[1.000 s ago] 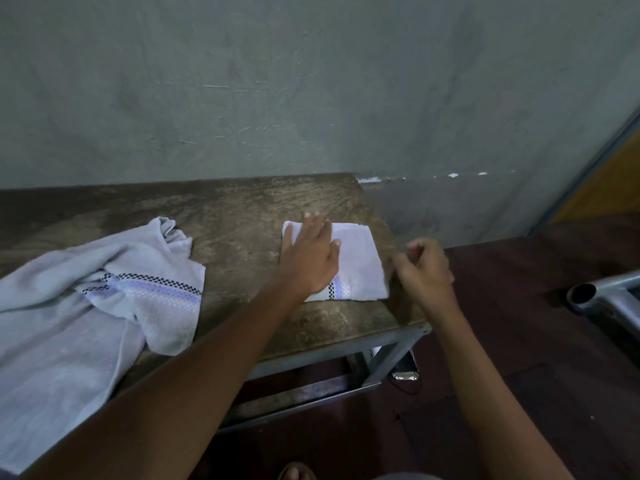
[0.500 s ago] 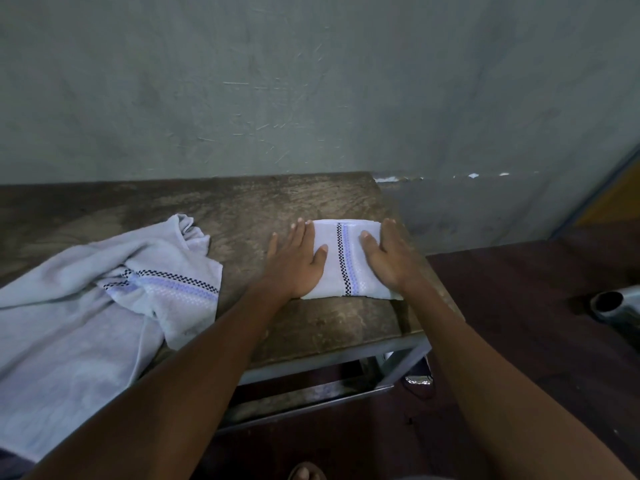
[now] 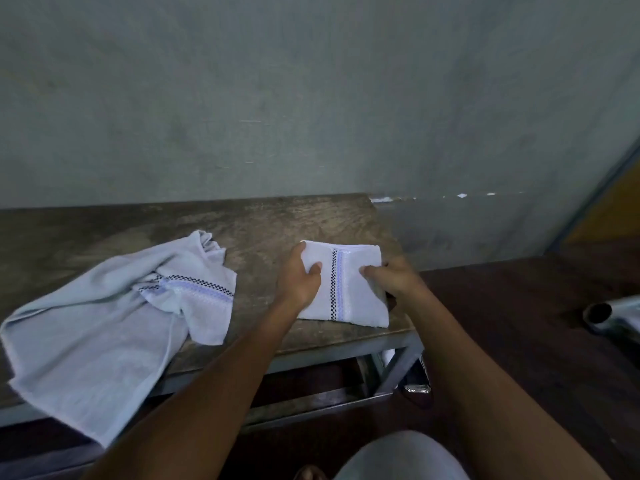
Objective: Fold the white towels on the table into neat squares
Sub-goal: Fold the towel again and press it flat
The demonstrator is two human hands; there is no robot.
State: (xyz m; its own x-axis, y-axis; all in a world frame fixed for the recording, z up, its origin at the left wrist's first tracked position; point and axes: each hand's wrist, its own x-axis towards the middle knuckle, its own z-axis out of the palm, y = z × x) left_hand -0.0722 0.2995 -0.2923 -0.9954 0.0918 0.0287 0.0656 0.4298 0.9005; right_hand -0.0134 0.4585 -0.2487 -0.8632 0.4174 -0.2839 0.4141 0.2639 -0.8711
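1. The folded towel (image 3: 349,284) lies on the wooden table (image 3: 277,220) at its 3 o'clock end, close to the near edge and the right-hand corner.
2. It is nearly square. Its checked black band with a blue stripe beside it runs from 12 o'clock to 6 o'clock, just right of the towel's middle, and shows which way the towel points.
3. Both forearms reach in from 6 o'clock, the left slanting toward 1 o'clock and the right toward 11 o'clock.
4. The left hand (image 3: 298,280) holds the towel's 9 o'clock edge. Its thumb lies on top of the cloth and its fingers curl round the far left corner.
5. The right hand (image 3: 396,277) holds the 3 o'clock edge, with the thumb on top pointing toward 9 o'clock and the fingers curled at the edge. Whether they reach under it cannot be told.
6. The towel sits between the two hands, and the band lies between the thumbs, touched by neither.
7. A second towel (image 3: 114,306), unfolded and rumpled, lies at 9 o'clock of the folded one, well apart, and hangs over the table's near edge.
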